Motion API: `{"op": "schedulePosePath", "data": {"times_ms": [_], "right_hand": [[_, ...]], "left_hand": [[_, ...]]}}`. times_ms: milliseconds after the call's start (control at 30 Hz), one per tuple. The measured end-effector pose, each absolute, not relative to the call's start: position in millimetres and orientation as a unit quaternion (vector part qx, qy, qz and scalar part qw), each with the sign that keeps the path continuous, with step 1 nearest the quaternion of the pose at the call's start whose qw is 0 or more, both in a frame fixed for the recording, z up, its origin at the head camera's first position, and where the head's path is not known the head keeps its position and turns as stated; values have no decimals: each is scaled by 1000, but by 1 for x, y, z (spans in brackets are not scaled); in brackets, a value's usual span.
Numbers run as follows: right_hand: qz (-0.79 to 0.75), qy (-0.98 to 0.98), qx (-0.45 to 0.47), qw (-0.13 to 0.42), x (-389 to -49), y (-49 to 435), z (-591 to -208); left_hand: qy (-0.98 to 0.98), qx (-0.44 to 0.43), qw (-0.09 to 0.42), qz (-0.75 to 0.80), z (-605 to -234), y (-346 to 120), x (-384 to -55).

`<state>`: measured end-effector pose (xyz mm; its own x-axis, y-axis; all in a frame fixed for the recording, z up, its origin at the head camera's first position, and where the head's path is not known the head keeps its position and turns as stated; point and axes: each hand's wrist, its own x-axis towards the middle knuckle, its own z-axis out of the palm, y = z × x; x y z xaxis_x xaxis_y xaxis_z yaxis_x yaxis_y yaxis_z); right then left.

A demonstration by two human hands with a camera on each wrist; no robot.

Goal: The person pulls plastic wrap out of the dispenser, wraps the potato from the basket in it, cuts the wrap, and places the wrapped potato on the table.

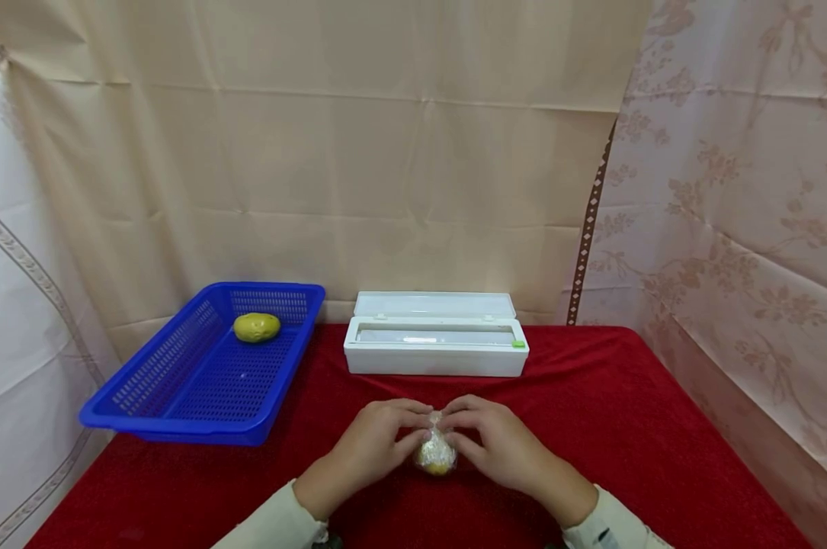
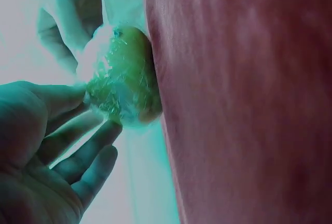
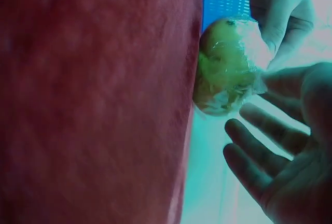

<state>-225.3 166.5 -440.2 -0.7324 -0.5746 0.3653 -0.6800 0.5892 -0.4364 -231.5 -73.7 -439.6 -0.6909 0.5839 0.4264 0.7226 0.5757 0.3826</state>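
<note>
A yellow fruit (image 1: 438,467) covered in clear plastic wrap (image 1: 435,436) sits on the red cloth between both hands. From the left, my left hand (image 1: 379,438) pinches the gathered wrap at the top of the fruit with thumb and fingertips. My right hand (image 1: 498,442) does the same from the right, its thumb and index finger on the film. In the left wrist view the wrapped fruit (image 2: 124,73) shows green and glossy, with crinkled film around it. The right wrist view shows the wrapped fruit (image 3: 225,68) resting against the cloth, the lower fingers spread apart from it.
A white wrap dispenser box (image 1: 435,362) with its lid (image 1: 435,304) raised and a green slider (image 1: 518,344) stands behind the hands. At the left a blue plastic basket (image 1: 180,427) holds another yellow fruit (image 1: 257,327). Beige curtains (image 1: 386,168) hang behind the red-covered table (image 1: 626,427).
</note>
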Motion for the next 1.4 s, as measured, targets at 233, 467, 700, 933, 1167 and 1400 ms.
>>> {"op": "schedulePosePath", "data": {"times_ms": [233, 467, 700, 933, 1167, 1400], "right_hand": [[260, -892, 369, 18, -225, 170, -437], [264, -884, 385, -8, -227, 172, -438], [288, -877, 384, -3, -232, 176, -442], [316, -867, 386, -12, -233, 179, -442], [340, -869, 360, -11, -234, 177, -442], [367, -871, 327, -16, -232, 174, -441]], "left_hand": [[-893, -377, 53, -240, -435, -82, -234], [-885, -382, 34, -263, -438, -85, -239], [-885, -366, 34, -285, -441, -84, -240], [-874, -373, 21, -311, -442, -86, -242], [-882, -343, 10, -324, -442, -85, -243], [-882, -328, 3, -338, -441, -83, -240]]}}
